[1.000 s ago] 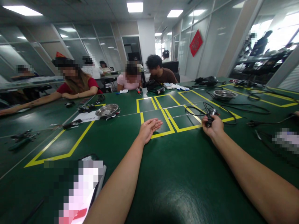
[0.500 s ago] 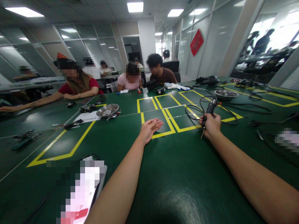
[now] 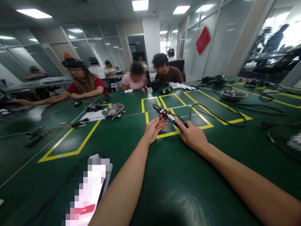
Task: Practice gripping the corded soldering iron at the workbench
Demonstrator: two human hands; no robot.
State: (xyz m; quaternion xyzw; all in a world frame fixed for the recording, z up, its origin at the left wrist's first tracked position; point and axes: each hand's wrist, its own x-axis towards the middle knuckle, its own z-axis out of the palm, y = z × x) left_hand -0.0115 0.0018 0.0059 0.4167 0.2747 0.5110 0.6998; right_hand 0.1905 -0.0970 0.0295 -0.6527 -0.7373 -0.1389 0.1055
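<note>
My right hand [image 3: 194,135] grips a corded electric screwdriver [image 3: 169,117], which lies slanted with its cord end toward the upper left. A blue band, a silver section and a small orange part show on its body; the tip is hidden by my right hand. Palm turned up and fingers stretched, my left hand [image 3: 153,130] is just under the tool's far end. I cannot tell whether it touches the tool. The black cord [image 3: 217,121] loops over the green table [image 3: 178,175] to the right.
Yellow tape frames [image 3: 168,135] mark the tabletop. Metal bowls stand left [image 3: 113,110] and right [image 3: 234,94]. A blurred-out phone-like device [image 3: 94,185] is beside my left forearm. Pliers-like tools [image 3: 35,136] lie far left. Several people sit across the table.
My right hand has moved left, bringing the screwdriver close to my left hand. The tool has swung from tip-down to slanting leftward. My left hand stays open, and the view has shifted slightly.
</note>
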